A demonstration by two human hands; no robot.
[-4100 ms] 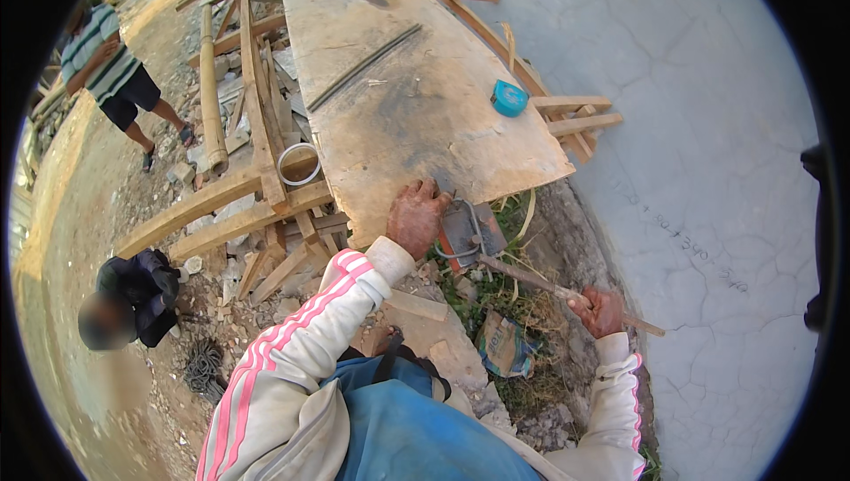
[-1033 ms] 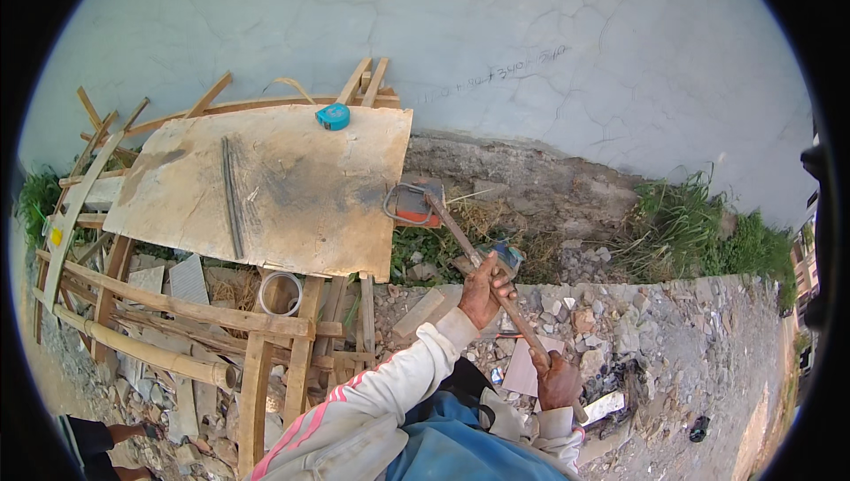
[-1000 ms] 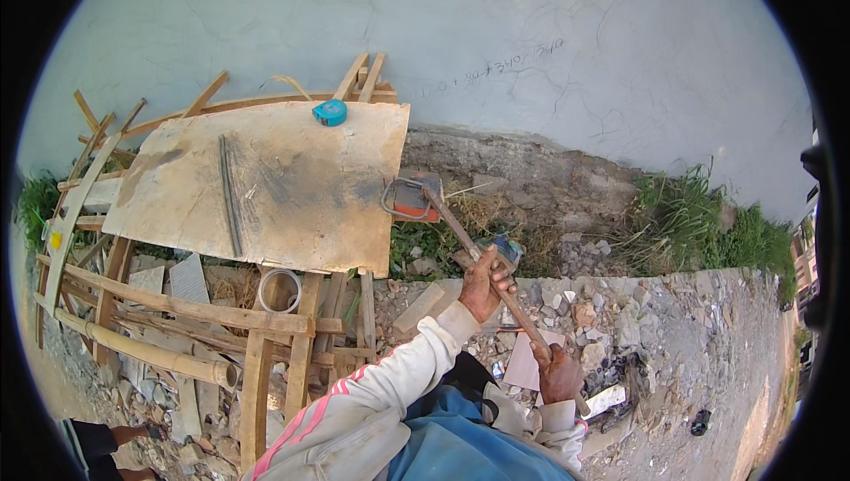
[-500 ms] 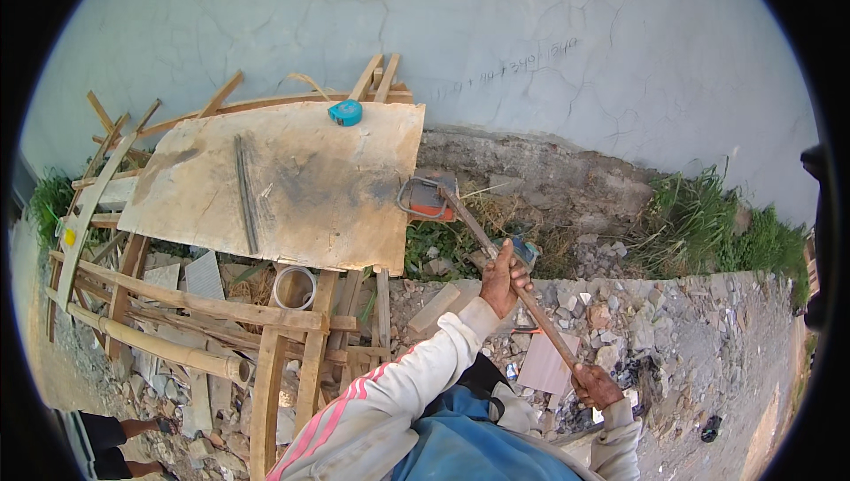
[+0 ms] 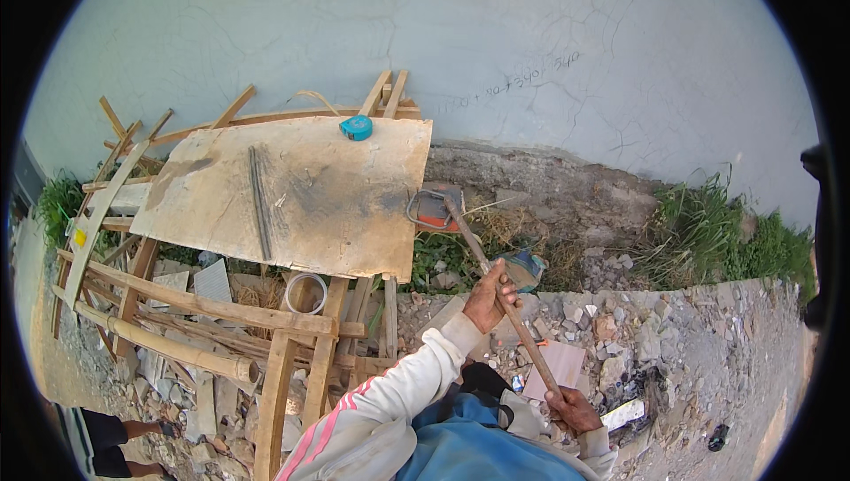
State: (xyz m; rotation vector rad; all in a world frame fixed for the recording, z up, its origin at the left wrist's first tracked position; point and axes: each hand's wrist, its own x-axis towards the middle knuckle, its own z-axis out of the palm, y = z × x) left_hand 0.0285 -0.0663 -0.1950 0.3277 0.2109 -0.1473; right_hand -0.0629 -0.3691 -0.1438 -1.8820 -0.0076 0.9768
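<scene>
My left hand [image 5: 491, 298] is wrapped round the middle of a long wooden handle [image 5: 521, 328]. Lower down, near my body, my right hand [image 5: 575, 411] is closed on the handle's near end. The handle slants away to the left, its far end overlapping a red and dark object [image 5: 431, 208] with a bent metal loop, beside the board's right edge. Whether that object is the tool's head or a separate thing behind it, I cannot tell. A bluish crumpled thing [image 5: 528, 271] lies among weeds just past my left hand.
Left of me, a stained board [image 5: 336, 206] rests on a timber frame [image 5: 274, 392], with a teal tape measure [image 5: 356, 128] and dark thin rods [image 5: 259, 205] on top. A white ring [image 5: 305, 293] sits below. Rubble [image 5: 646, 339] covers the ground; a cracked wall [image 5: 496, 29] stands behind. Another person's legs [image 5: 111, 441] show lower left.
Both my hands have shifted left and slightly nearer my body, still gripping the handle. The handle now stands steeper in the view, while its far end stays beside the board. The view has tilted slightly.
</scene>
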